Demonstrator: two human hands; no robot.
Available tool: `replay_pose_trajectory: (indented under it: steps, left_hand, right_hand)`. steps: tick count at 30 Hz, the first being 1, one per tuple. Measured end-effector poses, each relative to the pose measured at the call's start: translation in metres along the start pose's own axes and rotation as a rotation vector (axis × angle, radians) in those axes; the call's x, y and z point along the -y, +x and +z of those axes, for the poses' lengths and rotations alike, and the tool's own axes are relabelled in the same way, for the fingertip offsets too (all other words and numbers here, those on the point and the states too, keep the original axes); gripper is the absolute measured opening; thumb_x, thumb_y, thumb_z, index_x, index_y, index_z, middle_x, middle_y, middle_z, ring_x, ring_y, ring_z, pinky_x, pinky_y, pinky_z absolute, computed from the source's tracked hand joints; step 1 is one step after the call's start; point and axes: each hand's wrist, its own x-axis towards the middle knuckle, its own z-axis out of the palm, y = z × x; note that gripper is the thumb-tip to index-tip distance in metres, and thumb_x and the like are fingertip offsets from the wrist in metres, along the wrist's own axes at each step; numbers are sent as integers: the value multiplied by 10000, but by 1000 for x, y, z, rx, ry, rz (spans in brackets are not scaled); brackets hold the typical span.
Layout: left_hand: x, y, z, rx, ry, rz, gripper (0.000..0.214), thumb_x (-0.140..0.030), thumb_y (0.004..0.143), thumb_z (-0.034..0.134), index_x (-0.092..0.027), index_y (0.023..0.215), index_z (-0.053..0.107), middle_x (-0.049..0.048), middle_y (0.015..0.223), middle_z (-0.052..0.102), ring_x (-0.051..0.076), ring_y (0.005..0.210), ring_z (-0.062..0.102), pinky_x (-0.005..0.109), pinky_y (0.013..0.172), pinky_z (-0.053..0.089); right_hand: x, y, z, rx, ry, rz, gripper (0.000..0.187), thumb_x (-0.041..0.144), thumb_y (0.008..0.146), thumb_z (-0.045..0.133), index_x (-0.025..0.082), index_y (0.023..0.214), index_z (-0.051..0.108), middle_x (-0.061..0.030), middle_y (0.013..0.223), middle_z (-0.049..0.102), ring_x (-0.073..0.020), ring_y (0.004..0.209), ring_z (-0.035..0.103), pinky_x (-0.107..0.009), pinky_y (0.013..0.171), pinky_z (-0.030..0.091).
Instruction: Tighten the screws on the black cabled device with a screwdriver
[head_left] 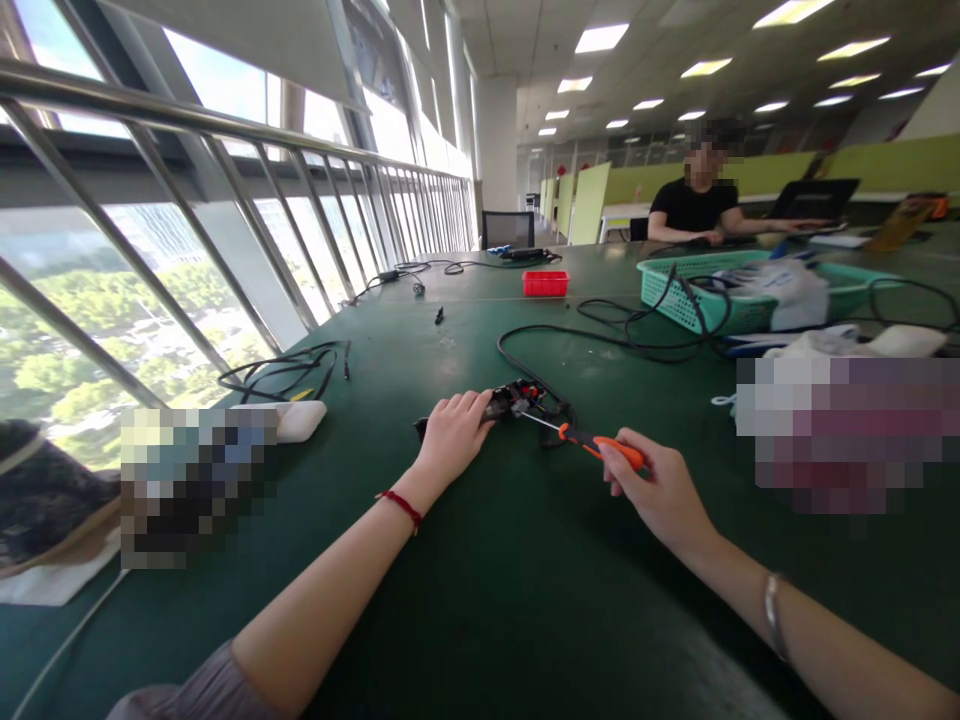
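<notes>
My left hand (454, 432) is closed over a long black device (501, 402) lying on the green table. The right end of the device is opened up, showing small inner parts with bits of red and orange; its exact kind I cannot make out. In my right hand (660, 485) is a screwdriver (592, 442) with an orange and black handle. Its thin metal shaft points left, and the tip meets or nearly meets the exposed parts. A black cable (517, 345) runs from near the device's right end.
A small red tray (546, 284) and a green basket (679, 297) with cables and plastic bags stand farther back. Black cables (289, 368) lie at left near a white object (301, 421). A metal railing (225, 128) borders the left side. Another person (697, 210) sits at the far right.
</notes>
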Motion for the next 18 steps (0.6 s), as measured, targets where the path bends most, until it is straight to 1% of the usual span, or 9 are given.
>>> replay_pose_trajectory:
  steps: [2, 3, 7, 9, 11, 13, 15, 16, 18]
  left_hand:
    - [0, 0, 0, 2, -3, 1, 370, -278, 925, 484, -152, 1271, 457, 85, 1111, 612, 224, 962, 576, 345, 825, 436]
    - [0, -1, 0, 1, -4, 0, 371, -277, 925, 483, -153, 1273, 455, 85, 1111, 612, 224, 966, 576, 344, 825, 436]
    - [-1, -1, 0, 6, -7, -4, 362, -270, 927, 477, -151, 1268, 459, 87, 1112, 615, 224, 973, 576, 340, 830, 433]
    - [-1, 0, 0, 5, -7, 0, 356, -274, 927, 475, -150, 1261, 463, 88, 1111, 615, 224, 969, 576, 342, 829, 433]
    - [0, 0, -1, 1, -6, 4, 360, -278, 926, 476, -149, 1263, 462, 89, 1114, 614, 223, 965, 576, 343, 825, 435]
    - [0, 0, -1, 0, -3, 5, 369, -275, 925, 479, -146, 1270, 457, 89, 1118, 611, 224, 967, 574, 344, 824, 437]
    - [0, 0, -1, 5, -1, 1, 373, -272, 926, 478, -143, 1275, 454, 86, 1120, 610, 225, 973, 572, 347, 828, 437]
    - [0, 0, -1, 8, 0, 0, 374, -273, 926, 478, -144, 1277, 454, 84, 1118, 611, 227, 976, 571, 349, 831, 437]
    - [0, 0, 0, 13, 1, -2, 377, -278, 927, 480, -147, 1279, 454, 81, 1116, 612, 229, 979, 570, 351, 837, 435]
  right_hand:
    - [-2, -1, 0, 32, -21, 23, 434, 499, 885, 428, 206, 571, 493, 5, 510, 525, -122, 470, 515, -268, 519, 421]
    - [-2, -1, 0, 35, -22, 27, 441, 502, 887, 424, 206, 568, 495, 5, 506, 524, -122, 470, 514, -268, 519, 418]
    - [1, 0, -1, -30, 18, -13, 255, 439, 844, 511, 202, 751, 516, 15, 602, 563, -129, 509, 539, -263, 521, 429]
    - [2, 1, -1, -49, 40, -22, 214, 415, 826, 529, 203, 806, 508, 14, 638, 577, -131, 521, 546, -265, 528, 438]
    - [2, 1, -1, -22, 25, 6, 254, 438, 839, 507, 205, 738, 507, 13, 605, 566, -130, 508, 537, -268, 531, 435]
    - [2, 0, 0, 22, -9, 49, 372, 483, 866, 456, 207, 620, 495, 9, 539, 538, -127, 487, 517, -273, 533, 425]
    - [1, 0, 0, 47, -11, 75, 441, 508, 882, 419, 207, 567, 486, 5, 508, 522, -126, 477, 508, -273, 529, 420]
    - [1, -1, 1, 43, 5, 77, 427, 508, 879, 428, 207, 582, 490, 8, 512, 521, -126, 478, 509, -270, 523, 420]
    - [0, 0, 0, 5, 52, 64, 321, 478, 857, 487, 207, 686, 508, 20, 559, 538, -126, 494, 526, -261, 518, 429]
